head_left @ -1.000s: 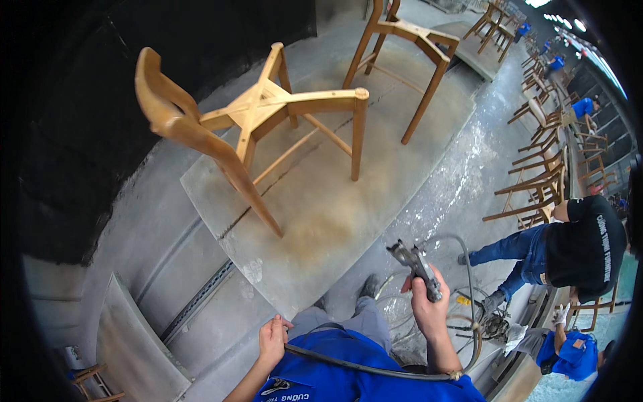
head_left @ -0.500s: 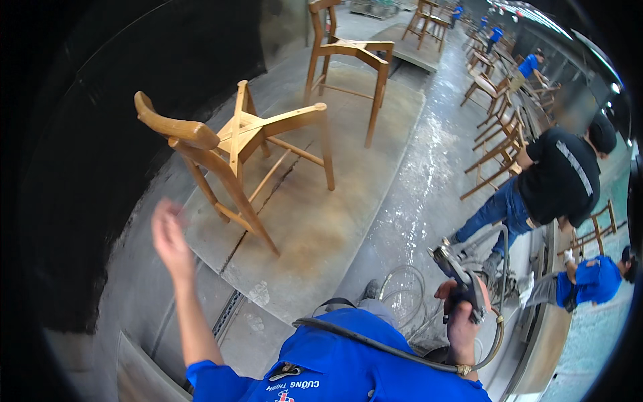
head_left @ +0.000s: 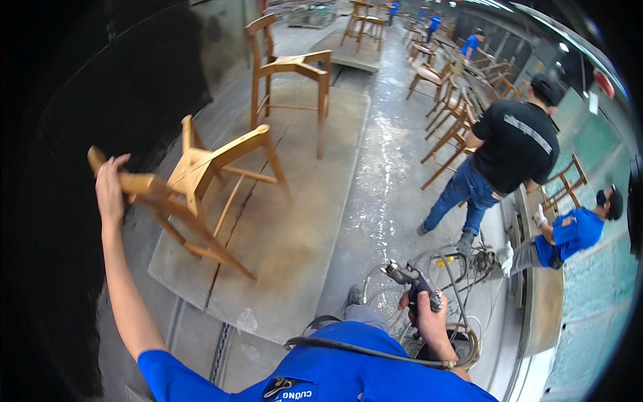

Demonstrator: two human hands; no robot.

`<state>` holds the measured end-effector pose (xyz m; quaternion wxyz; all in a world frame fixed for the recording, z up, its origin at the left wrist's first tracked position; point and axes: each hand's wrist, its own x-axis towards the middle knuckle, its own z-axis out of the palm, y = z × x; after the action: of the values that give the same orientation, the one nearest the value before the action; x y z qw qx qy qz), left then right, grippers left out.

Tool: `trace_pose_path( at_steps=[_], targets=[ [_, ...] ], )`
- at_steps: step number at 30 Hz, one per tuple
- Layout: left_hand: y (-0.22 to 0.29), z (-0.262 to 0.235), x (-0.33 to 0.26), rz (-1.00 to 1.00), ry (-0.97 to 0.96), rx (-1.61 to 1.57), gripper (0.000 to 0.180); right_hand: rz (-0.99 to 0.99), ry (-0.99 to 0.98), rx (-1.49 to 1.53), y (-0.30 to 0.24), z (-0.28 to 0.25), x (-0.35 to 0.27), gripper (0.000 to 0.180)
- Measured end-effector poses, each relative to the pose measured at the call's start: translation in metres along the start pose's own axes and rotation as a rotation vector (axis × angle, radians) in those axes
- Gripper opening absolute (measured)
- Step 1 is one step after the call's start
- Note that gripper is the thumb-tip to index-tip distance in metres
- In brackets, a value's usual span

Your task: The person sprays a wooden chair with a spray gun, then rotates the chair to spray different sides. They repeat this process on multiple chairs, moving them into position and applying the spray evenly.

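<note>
My left hand (head_left: 111, 191) is closed over the curved top rail of a wooden chair frame (head_left: 199, 166), its fingers hooked over the back. The frame has no seat pad, and bare crossed braces show where a seat would lie. It stands on a stained grey platform (head_left: 295, 241). Low on the right, my right hand (head_left: 430, 318) grips a metal spray gun (head_left: 416, 285), its nozzle end toward the chair side. A dark hose (head_left: 365, 356) runs across my chest toward that hand.
A second chair frame (head_left: 295, 63) stands farther along the platform. A dark wall (head_left: 74, 134) rises on the left. At right, a person in a black shirt (head_left: 516, 141) and one in a blue shirt (head_left: 577, 228) stand near hoses (head_left: 462, 281) and several more chairs (head_left: 455, 134).
My left hand has moved up and left from free air onto the chair's top rail. My right hand still holds the spray gun. The whole view has shifted, with the scene lying farther left.
</note>
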<state>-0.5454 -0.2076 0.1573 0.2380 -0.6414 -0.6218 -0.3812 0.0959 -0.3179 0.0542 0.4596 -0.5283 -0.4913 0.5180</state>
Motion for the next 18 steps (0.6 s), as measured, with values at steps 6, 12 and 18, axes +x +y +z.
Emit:
trace_pose_path(
  at_steps=[6, 12, 18],
  targets=[
    [0.107, -0.008, -0.025, -0.256, 0.129, 0.091, 0.048, -0.179, 0.016, -0.013, -0.023, -0.016, 0.042, 0.048],
    [0.182, 0.077, 0.03, 0.004, 0.215, 0.542, 0.029, 0.011, 0.026, 0.171, -0.013, -0.025, 0.054, 0.051],
    [0.151, 0.102, 0.062, -0.012, 0.145, 0.249, 0.037, -0.06, -0.058, 0.187, -0.018, -0.023, 0.067, 0.072]
  ],
)
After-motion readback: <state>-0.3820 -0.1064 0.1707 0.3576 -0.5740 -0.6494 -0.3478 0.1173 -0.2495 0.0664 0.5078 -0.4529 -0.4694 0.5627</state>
